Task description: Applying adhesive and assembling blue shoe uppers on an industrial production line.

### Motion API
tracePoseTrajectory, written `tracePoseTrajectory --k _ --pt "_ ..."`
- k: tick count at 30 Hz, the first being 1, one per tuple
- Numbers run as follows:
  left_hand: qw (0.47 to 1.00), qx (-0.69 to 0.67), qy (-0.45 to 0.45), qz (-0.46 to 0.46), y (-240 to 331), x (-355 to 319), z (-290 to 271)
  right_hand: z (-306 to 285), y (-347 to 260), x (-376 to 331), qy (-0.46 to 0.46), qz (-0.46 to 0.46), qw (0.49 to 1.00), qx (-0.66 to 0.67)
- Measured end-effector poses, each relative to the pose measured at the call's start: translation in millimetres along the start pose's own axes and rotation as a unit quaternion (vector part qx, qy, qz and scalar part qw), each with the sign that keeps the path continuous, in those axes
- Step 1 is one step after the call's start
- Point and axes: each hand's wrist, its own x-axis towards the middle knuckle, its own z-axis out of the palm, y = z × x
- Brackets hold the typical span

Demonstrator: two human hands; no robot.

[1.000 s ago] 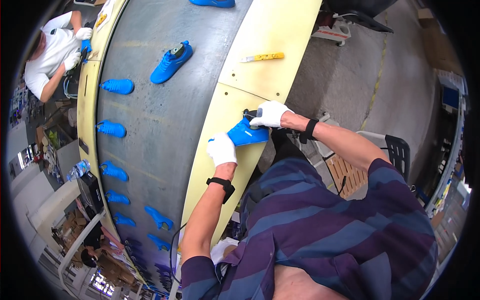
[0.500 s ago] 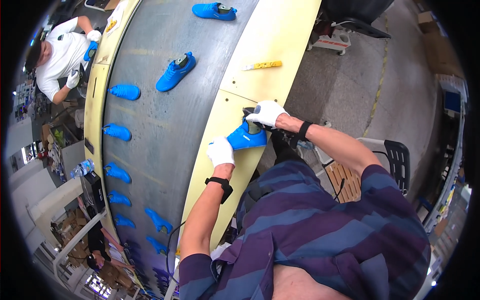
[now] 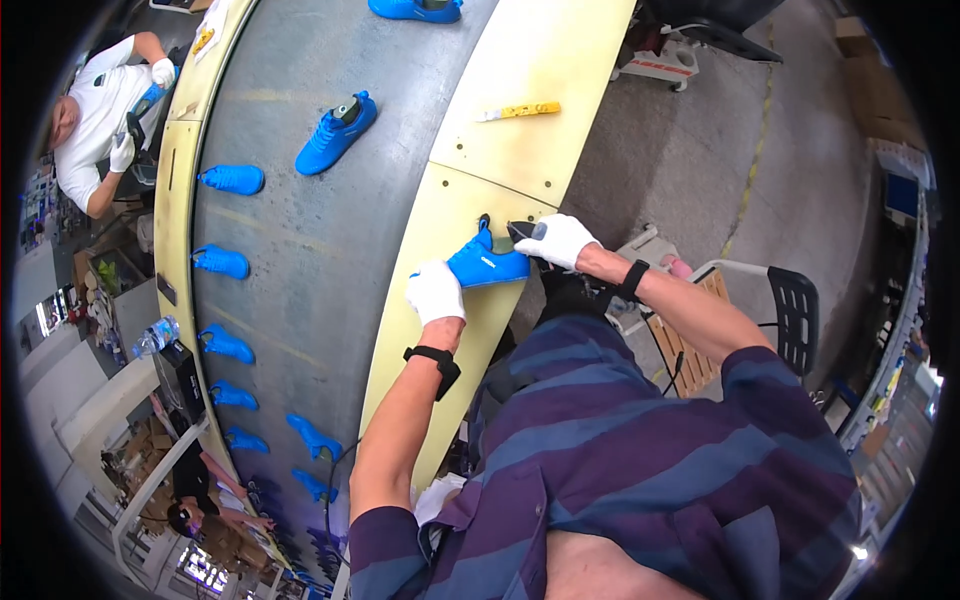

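A blue lace-up shoe [image 3: 485, 264] rests on the cream ledge in front of me. My left hand [image 3: 437, 294], in a white glove, is closed around its toe end. My right hand [image 3: 560, 243], also gloved in white, grips a small dark pointed piece [image 3: 521, 231] just above the shoe's collar. I cannot make out the kind of that piece. Inside the shoe's opening something grey-green shows. A heel loop with a dark tip stands up at the far side of the collar.
The cream ledge [image 3: 420, 400] borders a dark conveyor belt [image 3: 300, 240] carrying several blue shoes [image 3: 335, 135]. A yellow strip tool [image 3: 520, 111] lies on the ledge beyond my hands. Across the belt a co-worker [image 3: 100, 110] handles a shoe. A slatted chair [image 3: 690, 345] stands at right.
My right hand has drawn back from the shoe's opening, a little right and nearer, bringing the dark piece with it. The shoes on the belt appear slightly shifted as the view moved.
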Motion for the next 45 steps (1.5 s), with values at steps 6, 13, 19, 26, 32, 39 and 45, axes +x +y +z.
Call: tracePoseTrajectory --k 6,13,19,26,32,39,45 --pt "0.999 -0.044 -0.026 -0.013 0 1 -3 -4 -16 11 0.007 0.007 1.000 -0.006" --pt "0.999 -0.033 -0.016 -0.013 -14 -15 7 -4 -59 60 0.030 -0.148 0.986 -0.068" --pt "0.997 -0.056 -0.016 -0.054 8 -32 -14 -38 -67 122 0.231 -0.223 0.944 -0.080" --pt "0.987 -0.096 -0.033 -0.120 7 -61 2 -32 -94 55 0.389 -0.353 0.841 -0.130" --pt "0.982 -0.143 -0.046 -0.117 -1 -65 8 55 15 7 -0.016 -0.126 0.987 -0.093" --pt "0.880 -0.439 0.030 -0.180 -39 -107 65 80 -9 -3 0.010 -0.185 0.974 -0.132" --pt "0.193 -0.912 -0.242 -0.269 18 -117 46 110 -34 -7 -0.004 -0.145 0.977 -0.159"
